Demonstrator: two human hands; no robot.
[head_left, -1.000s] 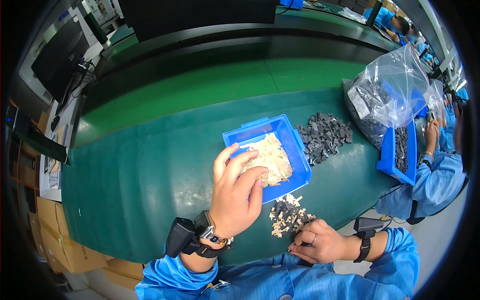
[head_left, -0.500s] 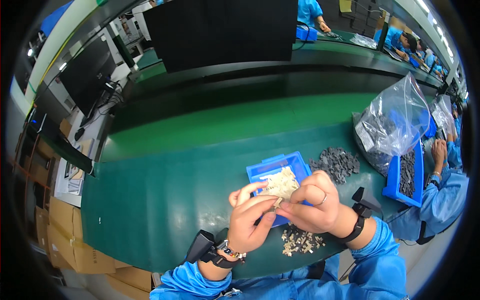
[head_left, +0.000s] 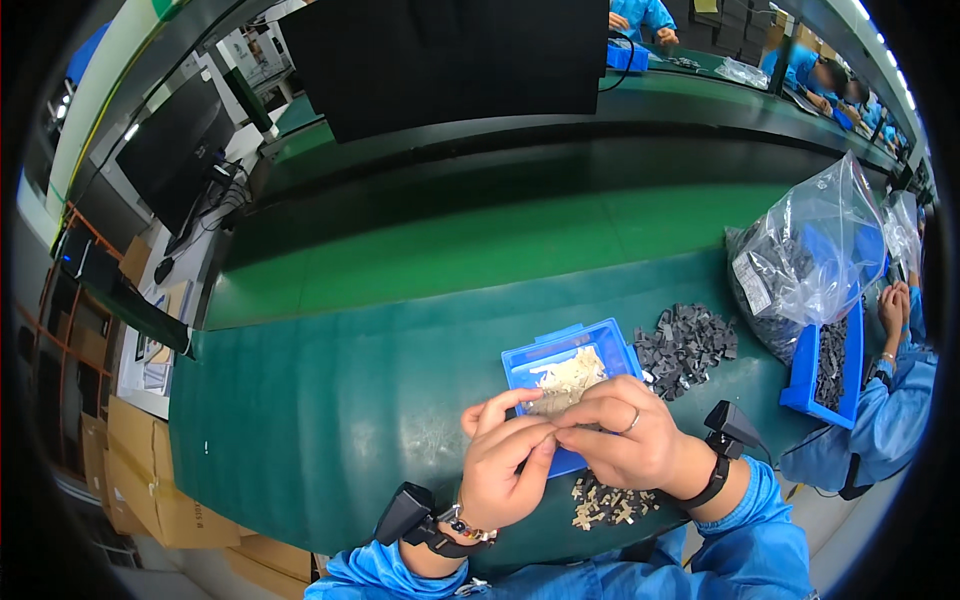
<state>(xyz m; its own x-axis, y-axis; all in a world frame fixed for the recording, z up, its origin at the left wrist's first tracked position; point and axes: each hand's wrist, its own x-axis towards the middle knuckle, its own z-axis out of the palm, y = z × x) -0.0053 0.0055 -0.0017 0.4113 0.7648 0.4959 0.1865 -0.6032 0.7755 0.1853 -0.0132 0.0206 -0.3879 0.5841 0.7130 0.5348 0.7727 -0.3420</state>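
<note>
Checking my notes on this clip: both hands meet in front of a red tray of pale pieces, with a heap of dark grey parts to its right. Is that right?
Not quite: the tray is blue, not red, as the head view shows. The rest holds: the left hand and right hand meet in front of it, it holds pale pieces, and dark grey parts are heaped to its right.

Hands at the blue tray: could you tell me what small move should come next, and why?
Probably press the pinched piece together, then drop it on the beige pile near the table's edge. Both hands, left and right, meet fingertip to fingertip over the blue tray; what they pinch is hidden.
</note>
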